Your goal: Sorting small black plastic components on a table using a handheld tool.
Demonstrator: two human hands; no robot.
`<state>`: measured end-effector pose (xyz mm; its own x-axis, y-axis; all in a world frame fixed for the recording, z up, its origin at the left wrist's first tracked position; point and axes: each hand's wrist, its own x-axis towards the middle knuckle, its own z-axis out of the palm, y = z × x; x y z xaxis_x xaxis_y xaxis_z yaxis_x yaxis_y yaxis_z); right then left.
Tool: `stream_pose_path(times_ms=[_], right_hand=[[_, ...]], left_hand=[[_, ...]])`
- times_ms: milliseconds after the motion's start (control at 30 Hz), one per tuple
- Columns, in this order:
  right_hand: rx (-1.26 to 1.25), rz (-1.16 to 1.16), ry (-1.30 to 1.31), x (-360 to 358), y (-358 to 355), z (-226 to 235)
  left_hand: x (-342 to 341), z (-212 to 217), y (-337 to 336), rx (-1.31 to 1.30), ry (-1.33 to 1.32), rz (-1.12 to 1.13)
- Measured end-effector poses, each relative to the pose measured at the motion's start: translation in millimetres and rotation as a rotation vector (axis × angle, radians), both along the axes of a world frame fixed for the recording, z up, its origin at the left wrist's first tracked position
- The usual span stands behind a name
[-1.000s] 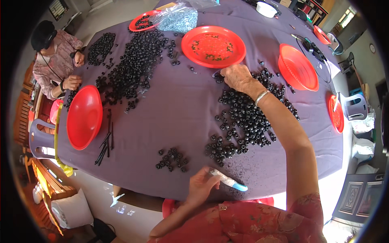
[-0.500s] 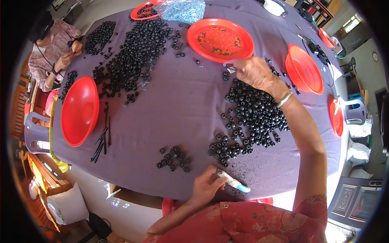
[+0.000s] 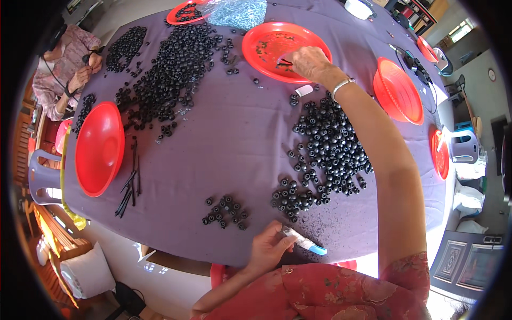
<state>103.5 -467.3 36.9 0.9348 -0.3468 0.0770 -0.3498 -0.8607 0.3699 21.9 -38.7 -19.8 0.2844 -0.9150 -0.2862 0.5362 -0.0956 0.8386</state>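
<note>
My left hand (image 3: 268, 246) is closed around a slim white tube-like item with a blue end (image 3: 305, 241), held low over the cloth at the table's near edge. My right hand (image 3: 312, 63), arm stretched far forward, is above the near side of a round red tray (image 3: 285, 33) that has a patterned bottom. Its fingers are pinched together, with something small and dark at their tips, too small to name. A small pale flat piece (image 3: 304, 90) lies on the cloth just below the tray. Under my right forearm spreads a heap of black beads (image 3: 333, 144).
A small cluster of black beads (image 3: 225, 212) lies left of my left hand. Farther left are thin black sticks (image 3: 128, 186), a red bowl (image 3: 100, 149) and a large bead pile (image 3: 173, 69). Another red basin (image 3: 397, 90) stands right. A person (image 3: 66, 69) works at the far left.
My right hand has moved left and forward over the red tray. The pale piece that was at its fingers now lies on the cloth. My left hand keeps its hold.
</note>
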Motion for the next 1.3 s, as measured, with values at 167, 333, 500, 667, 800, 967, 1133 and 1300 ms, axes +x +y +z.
stream_pose_path(times_ms=[167, 333, 500, 667, 800, 967, 1133, 1300], right_hand=[[0.169, 0.021, -0.159, -19, 8, 3], [0.287, 0.165, -0.318, -53, 27, 1], [0.178, 0.172, -0.062, -60, 36, -11], [0.156, 0.123, 0.073, -53, 37, -14], [0.206, 0.126, 0.025, -55, 36, -20], [0.217, 0.134, -0.001, -58, 33, -24], [0.199, 0.184, -0.123, -66, 28, -26], [0.445, 0.196, -0.274, -73, 43, -6]], left_hand=[[0, -1, 0, -0.021, 0.000, -0.007], [-1, -1, -1, -0.031, 0.010, 0.013], [-1, 1, -2, -0.018, -0.021, 0.007], [-3, -1, 0, -0.023, -0.026, 0.025], [-4, 1, 0, -0.020, -0.037, 0.033], [-6, -1, 0, -0.044, -0.011, 0.049], [-6, -1, -2, -0.044, -0.005, 0.051], [-4, 0, -1, -0.033, -0.004, 0.055]])
